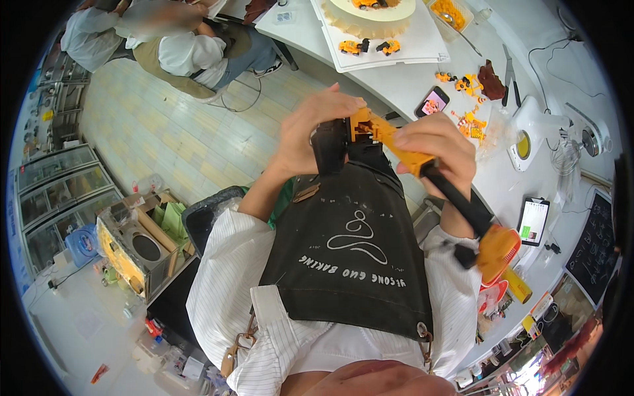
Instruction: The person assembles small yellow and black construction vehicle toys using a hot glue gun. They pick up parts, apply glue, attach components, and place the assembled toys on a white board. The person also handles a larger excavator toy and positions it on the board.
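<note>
Over my dark apron, both hands grip a large yellow and black toy excavator [380, 129]. My left hand [307, 132] is closed around its black end, where a dark block that looks like a track hangs down; the fingers are slightly smeared. My right hand [441, 146] wraps round the yellow boom. Beyond that hand a black arm slants down to the right, toward a yellow bucket-like piece [498, 251]. Part of the toy is hidden behind my fingers.
On the white table stands a cream-coloured cake [370, 21] on a white board [389, 59], with small yellow toy trucks [389, 47] beside it. A phone [432, 101], more toy pieces [470, 122], a whisk [566, 157] and a tablet [533, 221] lie right. Two people sit far left.
</note>
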Available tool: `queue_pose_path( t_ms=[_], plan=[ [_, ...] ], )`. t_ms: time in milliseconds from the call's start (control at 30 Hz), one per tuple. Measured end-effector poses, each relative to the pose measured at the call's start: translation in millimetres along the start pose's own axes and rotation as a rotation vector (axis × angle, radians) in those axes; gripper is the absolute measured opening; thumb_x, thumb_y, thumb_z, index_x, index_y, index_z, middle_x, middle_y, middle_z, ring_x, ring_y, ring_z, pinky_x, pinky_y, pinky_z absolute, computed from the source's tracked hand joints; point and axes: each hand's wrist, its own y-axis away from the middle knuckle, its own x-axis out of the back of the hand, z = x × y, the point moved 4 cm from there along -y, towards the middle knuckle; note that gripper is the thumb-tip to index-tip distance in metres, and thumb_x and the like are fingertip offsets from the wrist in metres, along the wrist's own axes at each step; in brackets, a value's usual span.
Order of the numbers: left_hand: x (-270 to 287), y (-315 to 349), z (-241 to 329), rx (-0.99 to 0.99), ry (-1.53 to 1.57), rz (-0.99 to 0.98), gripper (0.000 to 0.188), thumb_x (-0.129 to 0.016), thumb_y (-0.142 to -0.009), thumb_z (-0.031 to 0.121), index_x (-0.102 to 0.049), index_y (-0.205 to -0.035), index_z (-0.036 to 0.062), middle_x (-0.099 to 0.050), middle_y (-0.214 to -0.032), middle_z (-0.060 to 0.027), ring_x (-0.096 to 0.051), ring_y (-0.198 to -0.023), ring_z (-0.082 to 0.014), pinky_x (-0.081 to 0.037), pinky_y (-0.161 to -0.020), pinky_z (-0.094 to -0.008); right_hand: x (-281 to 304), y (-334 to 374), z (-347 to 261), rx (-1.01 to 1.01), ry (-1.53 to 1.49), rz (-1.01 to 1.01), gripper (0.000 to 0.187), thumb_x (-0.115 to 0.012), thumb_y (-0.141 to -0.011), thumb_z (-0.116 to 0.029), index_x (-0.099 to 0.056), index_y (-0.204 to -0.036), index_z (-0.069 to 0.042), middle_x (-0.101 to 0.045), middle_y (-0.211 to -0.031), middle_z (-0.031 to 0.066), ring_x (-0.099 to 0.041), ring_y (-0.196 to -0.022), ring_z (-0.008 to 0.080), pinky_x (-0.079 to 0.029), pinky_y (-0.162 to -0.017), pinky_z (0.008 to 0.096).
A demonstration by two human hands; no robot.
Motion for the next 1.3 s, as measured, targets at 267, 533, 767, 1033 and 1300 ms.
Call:
queue_pose_path(
  t_ms=[267,533,767,1033,1300],
  plan=[
    [15.2,16.8,-3.3,-0.113,0.158,0.140,0.062,-0.088,-0.076,0.032,-0.061,-0.125,0.0040,-0.068,-0.124,-0.0202,-0.065,-0.118,-0.0355,-0.034,-0.114,-0.0623,10.2,11.8,0.7,-0.010,0.034,0.145,0.033,-0.079,-0.086,-0.031,-0.067,-0.098,-0.002,-0.071,-0.096,0.0127,-0.066,-0.083,0.0230,-0.048,-0.072,0.0344],
    [17.4,13.4,-9.0,-0.098,0.213,0.067,0.062,-0.090,-0.074,0.031,-0.061,-0.121,0.0020,-0.068,-0.122,-0.0220,-0.066,-0.117,-0.0368,-0.037,-0.113,-0.0613,6.2,10.1,-3.9,0.012,-0.088,0.120,0.034,-0.081,-0.085,-0.029,-0.066,-0.101,-0.004,-0.069,-0.098,0.0122,-0.065,-0.087,0.0242,-0.048,-0.076,0.0360],
    [13.4,8.7,-8.1,-0.114,0.290,0.052,0.059,-0.089,-0.075,0.030,-0.061,-0.119,0.0030,-0.069,-0.119,-0.0213,-0.067,-0.116,-0.0360,-0.037,-0.113,-0.0606,-3.6,-2.4,-7.4,-0.042,-0.058,-0.078,0.051,-0.088,-0.074,-0.037,-0.066,-0.107,-0.005,-0.070,-0.105,0.0104,-0.064,-0.100,0.0283,-0.049,-0.086,0.0380],
    [9.2,-3.8,5.5,-0.093,0.232,-0.036,0.040,-0.080,-0.085,0.024,-0.062,-0.114,0.0044,-0.069,-0.118,-0.0208,-0.067,-0.113,-0.0351,-0.037,-0.113,-0.0599,-12.9,-14.4,-7.0,-0.186,0.053,-0.222,0.056,-0.091,-0.066,-0.036,-0.064,-0.105,-0.006,-0.071,-0.105,0.0082,-0.066,-0.104,0.0294,-0.049,-0.093,0.0396],
    [2.2,0.0,-0.2,-0.100,0.205,-0.041,0.052,-0.083,-0.081,0.034,-0.064,-0.117,0.0015,-0.070,-0.120,-0.0215,-0.067,-0.113,-0.0358,-0.042,-0.110,-0.0589,-16.8,-3.8,2.5,-0.254,-0.066,-0.169,0.034,-0.089,-0.073,-0.020,-0.067,-0.094,-0.004,-0.072,-0.098,0.0102,-0.067,-0.102,0.0286,-0.052,-0.090,0.0383]
  ],
)
